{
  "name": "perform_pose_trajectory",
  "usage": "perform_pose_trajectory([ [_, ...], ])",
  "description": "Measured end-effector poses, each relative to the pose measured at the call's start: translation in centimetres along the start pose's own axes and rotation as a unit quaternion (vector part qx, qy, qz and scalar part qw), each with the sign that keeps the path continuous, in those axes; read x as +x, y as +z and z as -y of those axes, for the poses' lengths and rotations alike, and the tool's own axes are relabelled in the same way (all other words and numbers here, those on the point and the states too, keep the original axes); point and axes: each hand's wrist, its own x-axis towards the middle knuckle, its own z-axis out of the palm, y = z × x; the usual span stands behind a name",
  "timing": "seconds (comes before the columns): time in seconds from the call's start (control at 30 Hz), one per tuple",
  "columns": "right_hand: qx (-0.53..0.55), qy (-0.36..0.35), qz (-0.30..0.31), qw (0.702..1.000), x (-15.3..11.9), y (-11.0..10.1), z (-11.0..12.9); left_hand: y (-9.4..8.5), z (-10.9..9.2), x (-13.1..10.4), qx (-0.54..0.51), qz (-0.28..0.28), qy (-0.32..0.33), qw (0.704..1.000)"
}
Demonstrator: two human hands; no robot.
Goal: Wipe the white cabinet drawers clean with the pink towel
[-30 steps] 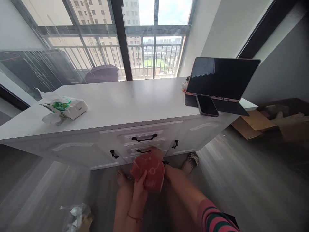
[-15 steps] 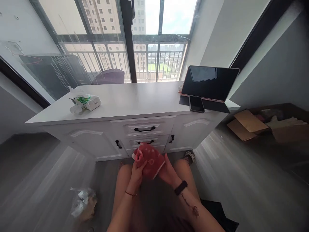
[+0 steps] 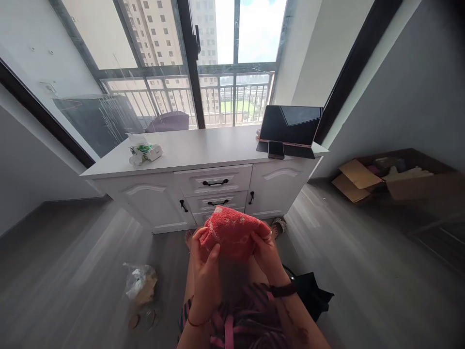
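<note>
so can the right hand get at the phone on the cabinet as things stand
Probably not. The right hand grips the red cloth together with the left hand, and the phone lies far off on the cabinet top, beyond the drawers.

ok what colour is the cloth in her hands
Coral red cloth with faint pale markings, seen in the head view.
</note>
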Motion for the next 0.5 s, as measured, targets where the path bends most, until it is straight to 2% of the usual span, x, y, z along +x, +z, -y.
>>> perform_pose_trajectory([
  [0.1, -0.087, -0.052, 0.003, 0.995, -0.7, 0.5, 1.0, -0.1, -0.6, -0.5, -0.019, -0.001, 0.004, 1.0],
  [0.2, -0.205, -0.112, -0.004, 0.972, -1.4, 1.3, 1.5, -1.0, -0.5, -0.3, 0.036, -0.031, 0.001, 0.999],
  [0.27, -0.291, -0.181, -0.002, 0.939, -2.0, 1.8, 1.7, -2.0, -0.2, 0.0, 0.078, -0.031, -0.008, 0.996],
  [0.37, -0.386, -0.294, 0.022, 0.874, -2.8, 2.2, 1.7, -3.3, -0.1, 0.6, 0.138, -0.045, 0.021, 0.989],
  [0.43, -0.428, -0.335, 0.027, 0.839, -3.1, 2.1, 1.6, -3.7, -0.1, 0.7, 0.181, -0.059, 0.042, 0.981],
  [0.5, -0.454, -0.344, 0.003, 0.822, -3.1, 1.9, 1.4, -3.8, -0.1, 0.7, 0.179, -0.033, 0.024, 0.983],
])
